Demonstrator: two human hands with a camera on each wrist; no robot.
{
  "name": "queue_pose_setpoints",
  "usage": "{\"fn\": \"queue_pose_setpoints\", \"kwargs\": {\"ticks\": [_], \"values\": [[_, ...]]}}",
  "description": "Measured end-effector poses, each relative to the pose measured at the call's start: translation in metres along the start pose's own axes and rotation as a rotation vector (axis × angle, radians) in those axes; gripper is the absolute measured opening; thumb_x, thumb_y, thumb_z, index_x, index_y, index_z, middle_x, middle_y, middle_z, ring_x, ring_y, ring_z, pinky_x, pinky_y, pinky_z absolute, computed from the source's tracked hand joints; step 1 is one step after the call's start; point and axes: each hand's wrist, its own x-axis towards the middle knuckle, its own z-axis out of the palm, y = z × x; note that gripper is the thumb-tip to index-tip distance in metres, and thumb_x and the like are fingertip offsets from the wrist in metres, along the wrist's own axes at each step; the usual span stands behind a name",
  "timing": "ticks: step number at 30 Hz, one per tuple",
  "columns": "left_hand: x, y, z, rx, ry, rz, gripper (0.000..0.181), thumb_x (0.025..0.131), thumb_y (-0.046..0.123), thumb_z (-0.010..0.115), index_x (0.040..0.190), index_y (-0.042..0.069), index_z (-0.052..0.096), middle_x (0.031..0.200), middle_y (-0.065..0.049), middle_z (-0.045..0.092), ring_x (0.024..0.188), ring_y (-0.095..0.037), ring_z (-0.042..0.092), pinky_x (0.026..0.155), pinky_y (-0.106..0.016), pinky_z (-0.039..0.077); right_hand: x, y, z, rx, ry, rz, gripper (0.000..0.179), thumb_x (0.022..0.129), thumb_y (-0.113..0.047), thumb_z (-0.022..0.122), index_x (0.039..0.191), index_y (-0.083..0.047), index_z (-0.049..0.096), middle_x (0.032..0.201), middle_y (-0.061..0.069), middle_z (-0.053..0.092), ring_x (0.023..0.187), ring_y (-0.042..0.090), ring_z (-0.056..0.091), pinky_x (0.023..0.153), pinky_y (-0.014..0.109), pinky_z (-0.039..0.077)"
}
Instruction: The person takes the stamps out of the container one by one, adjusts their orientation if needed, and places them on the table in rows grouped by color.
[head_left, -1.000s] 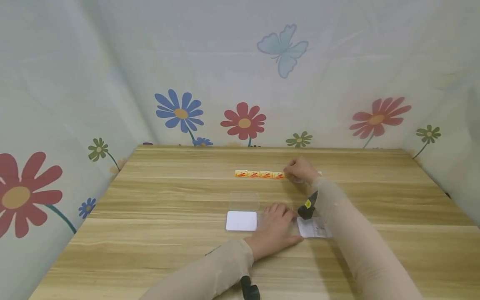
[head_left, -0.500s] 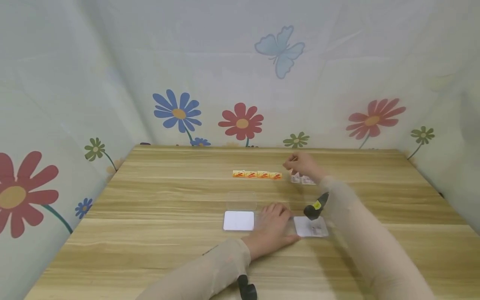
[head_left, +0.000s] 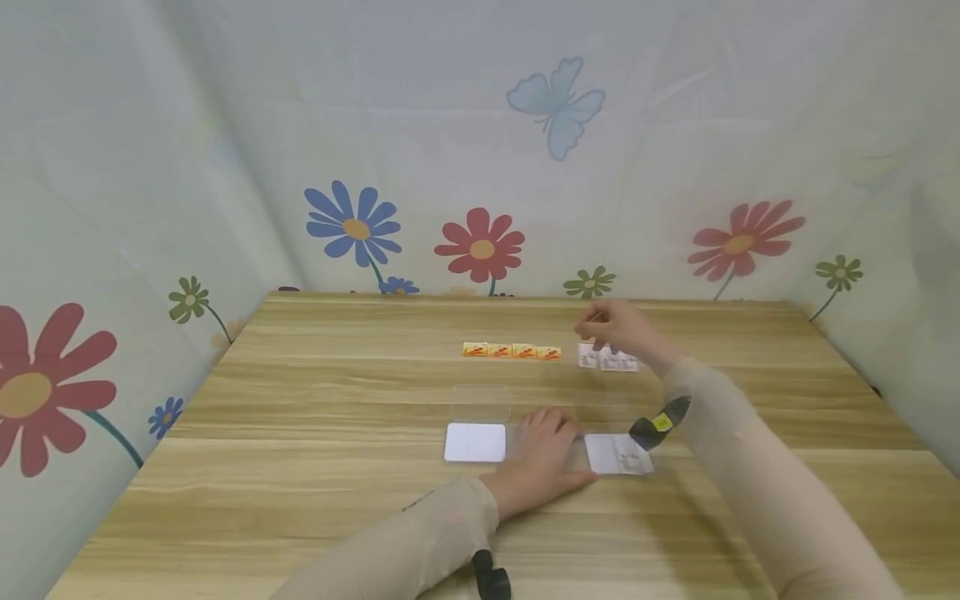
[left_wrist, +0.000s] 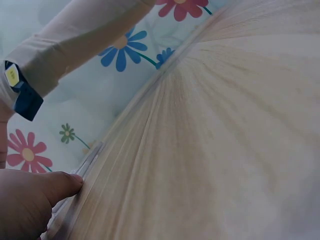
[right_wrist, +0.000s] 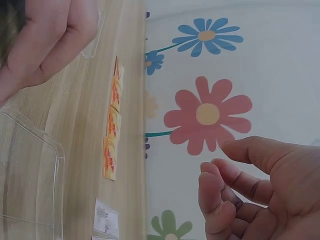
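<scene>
My left hand (head_left: 542,462) lies palm down with its fingers extended, between two clear plastic cases. Its thumb (left_wrist: 67,184) touches the edge of the right case (head_left: 618,454), which holds a white sheet and a small printed piece at its right side. To the left is the other case (head_left: 475,442), with a white sheet inside. My right hand (head_left: 617,325) hovers above several white printed pieces (head_left: 609,359), its fingers loosely bent. In the right wrist view a gap shows between thumb and index finger (right_wrist: 230,172), and nothing is seen held there.
A row of several yellow-orange printed pieces (head_left: 512,352) lies left of the white ones. A clear lid (head_left: 480,403) lies behind the left case. The wooden table (head_left: 337,392) ends at a flowered curtain (head_left: 420,125).
My right hand has moved right and lifted away from the end of the yellow-orange row, uncovering the white pieces. The left hand has stayed on the table between the cases.
</scene>
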Motion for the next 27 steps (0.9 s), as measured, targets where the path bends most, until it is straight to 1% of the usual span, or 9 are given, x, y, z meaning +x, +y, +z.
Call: {"fn": "queue_pose_setpoints", "kwargs": {"ticks": [2, 5, 11, 14, 18, 21, 23, 27], "values": [[0.0, 0.0, -0.001, 0.0, -0.006, -0.003, 0.057, 0.082, 0.058, 0.066, 0.121, 0.017, 0.061, 0.122, 0.001, 0.055, 0.116, -0.017, 0.05, 0.101, -0.036, 0.041, -0.004, -0.002, -0.002, -0.008, -0.001, -0.002, 0.024, 0.095, -0.02, 0.057, 0.108, 0.0, 0.06, 0.105, 0.021, 0.065, 0.076, 0.02, 0.062, 0.066, 0.031, 0.051], [0.0, 0.001, -0.002, -0.002, -0.01, -0.002, 0.056, 0.082, 0.057, 0.066, 0.12, 0.017, 0.061, 0.121, 0.001, 0.055, 0.116, -0.016, 0.049, 0.102, -0.036, 0.04, -0.01, -0.005, -0.005, -0.024, -0.004, -0.007, 0.025, 0.095, -0.021, 0.057, 0.11, -0.001, 0.06, 0.107, 0.021, 0.064, 0.081, 0.023, 0.063, 0.068, 0.031, 0.051], [0.0, 0.002, -0.003, 0.013, -0.002, -0.003, 0.055, 0.081, 0.057, 0.067, 0.118, 0.017, 0.062, 0.12, 0.001, 0.055, 0.115, -0.016, 0.049, 0.1, -0.035, 0.041, -0.019, -0.013, -0.012, -0.057, -0.001, -0.042, 0.024, 0.095, -0.02, 0.058, 0.109, -0.001, 0.06, 0.101, 0.016, 0.064, 0.078, 0.019, 0.062, 0.065, 0.027, 0.05], [0.0, 0.002, -0.003, 0.018, -0.002, -0.004, 0.055, 0.081, 0.058, 0.067, 0.118, 0.017, 0.062, 0.12, 0.001, 0.055, 0.114, -0.016, 0.049, 0.1, -0.035, 0.041, -0.023, -0.017, -0.015, -0.061, -0.004, -0.048, 0.023, 0.094, -0.02, 0.059, 0.108, -0.001, 0.06, 0.101, 0.016, 0.064, 0.078, 0.02, 0.063, 0.065, 0.027, 0.05], [-0.001, 0.002, -0.005, 0.015, 0.0, -0.002, 0.055, 0.081, 0.057, 0.067, 0.118, 0.017, 0.062, 0.12, 0.001, 0.055, 0.115, -0.016, 0.049, 0.1, -0.035, 0.041, -0.029, -0.022, -0.016, -0.056, -0.008, -0.061, 0.022, 0.094, -0.018, 0.059, 0.108, -0.002, 0.059, 0.102, 0.017, 0.063, 0.081, 0.023, 0.062, 0.068, 0.027, 0.05], [-0.001, 0.003, -0.006, 0.014, 0.002, 0.001, 0.055, 0.081, 0.057, 0.067, 0.118, 0.017, 0.062, 0.121, 0.001, 0.055, 0.115, -0.016, 0.049, 0.1, -0.034, 0.041, -0.034, -0.024, -0.017, -0.045, -0.009, -0.087, 0.02, 0.093, -0.016, 0.06, 0.107, -0.002, 0.06, 0.1, 0.015, 0.064, 0.082, 0.023, 0.062, 0.069, 0.028, 0.051], [-0.001, 0.003, -0.006, 0.014, 0.004, 0.002, 0.055, 0.081, 0.057, 0.067, 0.118, 0.017, 0.062, 0.121, 0.001, 0.055, 0.115, -0.016, 0.049, 0.1, -0.034, 0.041, -0.038, -0.024, -0.017, -0.035, -0.011, -0.098, 0.02, 0.093, -0.017, 0.061, 0.107, -0.003, 0.061, 0.1, 0.014, 0.064, 0.084, 0.023, 0.061, 0.069, 0.028, 0.051], [-0.001, 0.003, -0.007, 0.019, -0.002, 0.001, 0.055, 0.081, 0.057, 0.067, 0.118, 0.017, 0.062, 0.122, 0.0, 0.055, 0.116, -0.017, 0.049, 0.1, -0.034, 0.041, -0.044, -0.021, -0.016, -0.019, -0.016, -0.1, 0.019, 0.092, -0.017, 0.062, 0.106, -0.004, 0.061, 0.1, 0.015, 0.065, 0.086, 0.028, 0.061, 0.067, 0.028, 0.052]]}}
